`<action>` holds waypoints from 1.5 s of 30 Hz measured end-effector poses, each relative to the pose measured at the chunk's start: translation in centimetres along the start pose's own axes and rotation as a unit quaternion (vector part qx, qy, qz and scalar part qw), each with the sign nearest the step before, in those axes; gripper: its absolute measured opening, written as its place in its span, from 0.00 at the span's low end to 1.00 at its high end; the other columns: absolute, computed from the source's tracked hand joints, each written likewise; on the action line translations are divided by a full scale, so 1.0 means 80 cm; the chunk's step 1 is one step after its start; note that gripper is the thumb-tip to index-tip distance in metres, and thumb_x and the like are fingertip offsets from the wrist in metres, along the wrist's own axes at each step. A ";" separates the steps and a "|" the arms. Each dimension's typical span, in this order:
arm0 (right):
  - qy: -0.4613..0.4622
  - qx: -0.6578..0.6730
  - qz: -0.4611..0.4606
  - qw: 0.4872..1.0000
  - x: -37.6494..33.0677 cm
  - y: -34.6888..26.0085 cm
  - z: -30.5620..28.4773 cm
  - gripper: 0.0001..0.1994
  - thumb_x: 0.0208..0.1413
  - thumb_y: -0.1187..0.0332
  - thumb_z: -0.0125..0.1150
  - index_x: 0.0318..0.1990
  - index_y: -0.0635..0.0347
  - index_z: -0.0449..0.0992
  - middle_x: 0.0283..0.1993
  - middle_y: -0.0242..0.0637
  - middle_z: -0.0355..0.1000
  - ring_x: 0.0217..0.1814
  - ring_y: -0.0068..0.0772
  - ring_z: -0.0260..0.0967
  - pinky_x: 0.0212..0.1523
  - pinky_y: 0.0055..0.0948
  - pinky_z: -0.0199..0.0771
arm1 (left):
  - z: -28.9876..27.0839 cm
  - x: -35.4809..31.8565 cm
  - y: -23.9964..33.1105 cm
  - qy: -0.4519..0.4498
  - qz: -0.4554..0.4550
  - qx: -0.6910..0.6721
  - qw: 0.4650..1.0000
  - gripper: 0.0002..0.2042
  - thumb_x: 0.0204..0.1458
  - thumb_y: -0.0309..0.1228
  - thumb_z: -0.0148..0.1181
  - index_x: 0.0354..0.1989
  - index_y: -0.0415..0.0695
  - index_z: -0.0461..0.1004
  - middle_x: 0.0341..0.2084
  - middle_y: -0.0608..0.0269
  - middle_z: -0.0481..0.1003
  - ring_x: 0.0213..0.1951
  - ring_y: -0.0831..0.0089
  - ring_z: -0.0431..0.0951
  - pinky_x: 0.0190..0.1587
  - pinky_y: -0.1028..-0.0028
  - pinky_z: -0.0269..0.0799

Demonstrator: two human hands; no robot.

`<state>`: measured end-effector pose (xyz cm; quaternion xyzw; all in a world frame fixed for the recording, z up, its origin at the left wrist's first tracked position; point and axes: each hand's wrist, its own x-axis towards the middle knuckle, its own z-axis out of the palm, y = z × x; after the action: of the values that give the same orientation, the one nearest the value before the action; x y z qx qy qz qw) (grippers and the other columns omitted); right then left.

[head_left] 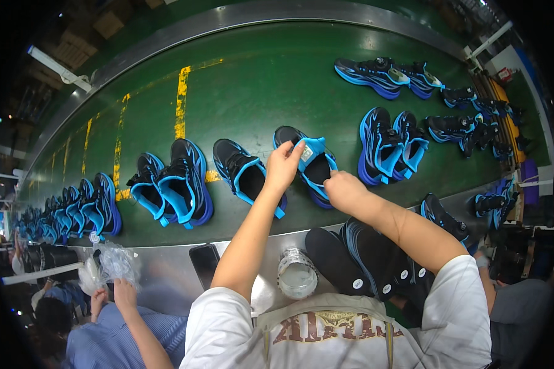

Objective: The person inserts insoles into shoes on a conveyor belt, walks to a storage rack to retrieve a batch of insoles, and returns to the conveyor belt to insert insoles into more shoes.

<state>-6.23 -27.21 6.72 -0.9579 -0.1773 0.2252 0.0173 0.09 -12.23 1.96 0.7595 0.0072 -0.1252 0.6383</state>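
Observation:
A black sneaker (317, 173) with bright blue lining lies on the green belt in front of me, its opening toward me. My left hand (283, 165) pinches its blue tongue, where a pale label shows. At the right side of the collar my right hand (346, 190) is closed on the edge; its fingertips are partly hidden. Just left of this shoe sits a matching sneaker (232, 158), untouched.
More sneaker pairs stand on the green belt (258, 74), left and right. Along the metal edge lie a phone (204, 264), a clear jar (297, 275) and several black insoles (329, 255). A co-worker's hands (124, 295) hold clear plastic at lower left.

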 end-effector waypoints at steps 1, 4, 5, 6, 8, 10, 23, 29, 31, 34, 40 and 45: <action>0.057 -0.001 -0.012 0.998 0.008 0.001 0.009 0.07 0.41 0.73 0.52 0.27 0.65 0.75 0.34 0.47 0.69 0.37 0.43 0.70 0.35 0.35 0.73 | 0.001 0.002 -0.004 -0.002 0.000 0.001 1.000 0.16 0.51 0.41 0.54 0.25 0.38 0.69 0.14 0.74 0.60 0.20 0.87 0.55 0.20 0.80 0.48; 0.137 -0.007 -0.019 0.990 0.035 0.010 0.032 0.06 0.42 0.73 0.50 0.26 0.64 0.74 0.30 0.44 0.69 0.35 0.41 0.69 0.34 0.34 0.73 | 0.006 0.005 -0.005 -0.009 0.028 -0.033 0.999 0.17 0.51 0.42 0.53 0.20 0.39 0.66 0.10 0.67 0.61 0.16 0.81 0.57 0.19 0.75 0.54; 0.124 -0.005 -0.007 0.992 0.041 0.015 0.038 0.07 0.42 0.72 0.50 0.26 0.63 0.74 0.32 0.44 0.69 0.36 0.41 0.69 0.34 0.34 0.73 | 0.009 0.004 -0.003 -0.001 0.031 -0.013 0.999 0.17 0.51 0.41 0.52 0.20 0.39 0.64 0.10 0.67 0.60 0.17 0.81 0.56 0.19 0.75 0.54; 0.108 -0.002 0.003 0.994 0.046 0.014 0.039 0.07 0.43 0.72 0.50 0.26 0.63 0.75 0.33 0.44 0.70 0.37 0.41 0.69 0.34 0.34 0.73 | 0.009 0.001 -0.002 0.009 0.030 0.008 0.999 0.17 0.52 0.40 0.52 0.20 0.39 0.63 0.10 0.67 0.59 0.17 0.81 0.56 0.19 0.75 0.53; 0.065 -0.002 0.010 0.998 0.053 0.017 0.037 0.08 0.44 0.71 0.50 0.27 0.61 0.75 0.35 0.44 0.70 0.39 0.40 0.70 0.36 0.34 0.72 | 0.009 -0.001 0.001 0.012 0.034 0.014 0.999 0.17 0.52 0.40 0.51 0.20 0.39 0.63 0.10 0.67 0.59 0.17 0.81 0.56 0.20 0.76 0.54; 0.026 -0.006 0.014 1.000 0.058 0.014 0.035 0.08 0.45 0.70 0.49 0.28 0.60 0.76 0.37 0.44 0.71 0.40 0.40 0.70 0.37 0.35 0.72 | 0.007 0.000 0.000 0.020 0.042 0.020 0.999 0.17 0.52 0.40 0.51 0.21 0.39 0.63 0.11 0.67 0.59 0.18 0.81 0.57 0.20 0.76 0.54; -0.083 -0.126 -0.132 0.980 0.055 -0.019 -0.085 0.18 0.48 0.69 0.49 0.49 0.53 0.67 0.52 0.39 0.63 0.52 0.37 0.63 0.46 0.32 0.64 | 0.009 0.006 -0.007 -0.013 0.015 0.013 1.000 0.14 0.52 0.38 0.52 0.24 0.38 0.65 0.15 0.66 0.59 0.20 0.79 0.59 0.23 0.77 0.57; -0.381 -0.069 -0.071 0.919 0.060 0.014 -0.025 0.23 0.47 0.65 0.49 0.50 0.71 0.66 0.49 0.51 0.67 0.59 0.45 0.56 0.66 0.38 0.33 | 0.013 0.011 -0.004 0.151 0.224 0.199 0.942 0.15 0.49 0.31 0.56 0.43 0.39 0.63 0.35 0.51 0.61 0.30 0.62 0.68 0.33 0.70 0.67; -0.311 -0.010 -0.104 0.945 0.035 0.011 -0.045 0.24 0.50 0.57 0.38 0.38 0.71 0.74 0.38 0.51 0.71 0.53 0.41 0.62 0.66 0.38 0.28 | 0.010 0.004 0.001 0.113 0.263 0.242 0.927 0.15 0.46 0.29 0.57 0.40 0.39 0.62 0.36 0.48 0.61 0.35 0.50 0.69 0.35 0.63 0.68; -0.275 -0.020 -0.107 0.955 0.021 0.020 -0.017 0.31 0.51 0.51 0.28 0.31 0.72 0.74 0.37 0.51 0.71 0.49 0.37 0.66 0.66 0.37 0.25 | 0.007 0.008 0.013 -0.015 0.261 0.282 0.923 0.16 0.43 0.29 0.60 0.38 0.39 0.61 0.37 0.49 0.61 0.36 0.50 0.69 0.34 0.63 0.68; 0.169 0.101 -0.160 0.967 -0.028 0.031 0.036 0.10 0.43 0.65 0.53 0.29 0.62 0.72 0.28 0.43 0.67 0.43 0.37 0.64 0.58 0.40 0.51 | -0.002 0.007 0.017 -0.074 0.211 0.305 0.926 0.20 0.36 0.29 0.65 0.33 0.38 0.59 0.34 0.51 0.61 0.34 0.53 0.68 0.35 0.64 0.66; 0.280 0.208 -0.023 0.937 -0.094 0.014 0.060 0.08 0.44 0.69 0.59 0.32 0.61 0.72 0.37 0.39 0.63 0.40 0.38 0.63 0.42 0.36 0.60 | -0.007 -0.035 0.027 -0.075 0.220 0.288 0.929 0.16 0.38 0.27 0.64 0.32 0.38 0.61 0.34 0.52 0.64 0.32 0.57 0.69 0.34 0.66 0.66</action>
<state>-14.25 -31.14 5.50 -0.9529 -0.1361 -0.0206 0.2701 -2.13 -11.70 4.68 0.8817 -0.2438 -0.0350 0.4025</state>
